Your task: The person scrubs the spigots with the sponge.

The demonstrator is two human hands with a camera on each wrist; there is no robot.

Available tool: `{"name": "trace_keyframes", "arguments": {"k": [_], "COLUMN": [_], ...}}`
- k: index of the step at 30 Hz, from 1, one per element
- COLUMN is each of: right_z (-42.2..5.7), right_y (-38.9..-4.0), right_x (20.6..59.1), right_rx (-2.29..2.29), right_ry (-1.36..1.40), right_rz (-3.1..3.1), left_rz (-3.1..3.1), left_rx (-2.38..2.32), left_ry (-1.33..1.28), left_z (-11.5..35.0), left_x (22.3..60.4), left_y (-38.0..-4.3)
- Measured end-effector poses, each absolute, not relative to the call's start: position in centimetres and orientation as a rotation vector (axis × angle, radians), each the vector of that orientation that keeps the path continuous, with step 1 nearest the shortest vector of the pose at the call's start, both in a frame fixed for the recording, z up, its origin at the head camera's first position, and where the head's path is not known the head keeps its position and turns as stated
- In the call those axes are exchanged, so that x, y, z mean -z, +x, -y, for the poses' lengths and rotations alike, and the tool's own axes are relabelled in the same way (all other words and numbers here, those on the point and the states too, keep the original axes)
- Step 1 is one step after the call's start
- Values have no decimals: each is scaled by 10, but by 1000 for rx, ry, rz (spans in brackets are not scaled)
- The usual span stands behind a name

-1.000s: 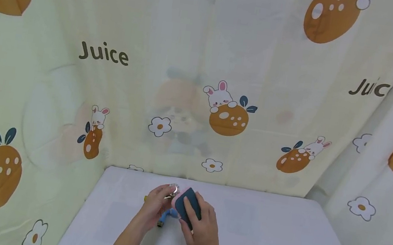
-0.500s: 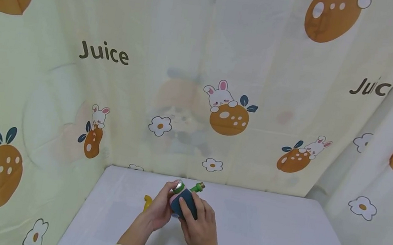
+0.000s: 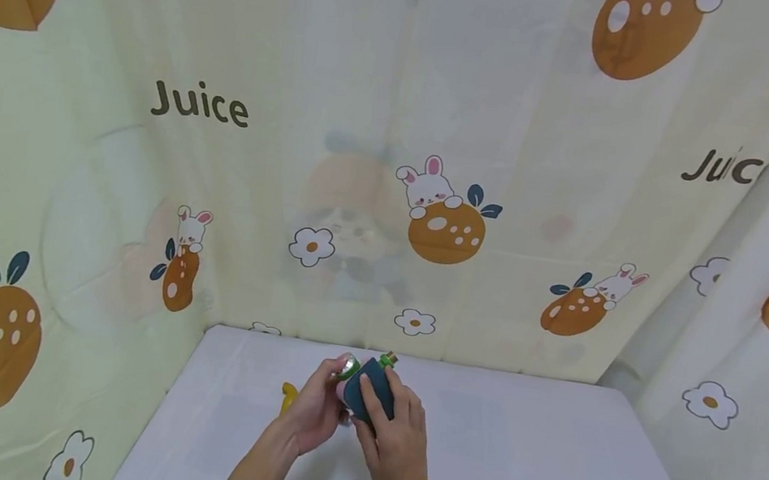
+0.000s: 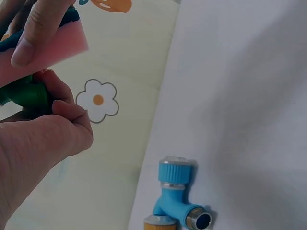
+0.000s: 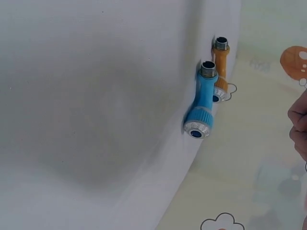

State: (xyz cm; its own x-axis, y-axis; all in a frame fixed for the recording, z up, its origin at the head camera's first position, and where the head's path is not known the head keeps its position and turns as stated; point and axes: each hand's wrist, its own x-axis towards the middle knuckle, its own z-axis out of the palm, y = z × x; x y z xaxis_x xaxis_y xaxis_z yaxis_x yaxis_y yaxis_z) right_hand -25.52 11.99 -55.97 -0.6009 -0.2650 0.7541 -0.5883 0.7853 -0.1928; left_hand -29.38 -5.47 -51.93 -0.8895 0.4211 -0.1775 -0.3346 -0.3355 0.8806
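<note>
In the head view my left hand (image 3: 315, 415) holds a green tap (image 3: 349, 366), its clear-faced knob at the fingertips and its threaded brass end pointing up and right. My right hand (image 3: 395, 447) grips a sponge (image 3: 369, 394), dark teal on one side and pink on the other, which lies over the tap's middle and hides it. From the left wrist the pink side (image 4: 53, 50) appears right above the green body (image 4: 29, 96), with the left fingers curled round it. Both hands are raised above the table.
On the white table (image 3: 531, 457) lie a blue tap (image 5: 204, 98) with a silver threaded end and, next to it, an orange-yellow tap (image 5: 220, 64). A curtain (image 3: 275, 175) printed with rabbits and oranges stands behind the table and at its sides.
The green tap has been turned, so its knob and threaded end now show. The sponge slid down and left over it, then back up and right toward the threaded end.
</note>
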Motion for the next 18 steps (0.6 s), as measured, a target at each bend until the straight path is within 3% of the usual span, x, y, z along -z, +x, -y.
{"name": "trace_keyframes", "arguments": {"k": [7,18], "right_z": [-119,-130], "right_y": [-258,-267], "right_x": [552,549], "right_rx": [-687,-531], "right_ry": [587,635], "right_rz": [2231,2268], "left_rz": [-1485,-1591], "left_rx": [-2226,-2175], "left_ry": [153,158], "left_z": [54,56], "left_x": [523,529], "left_y": [-294,-293]}}
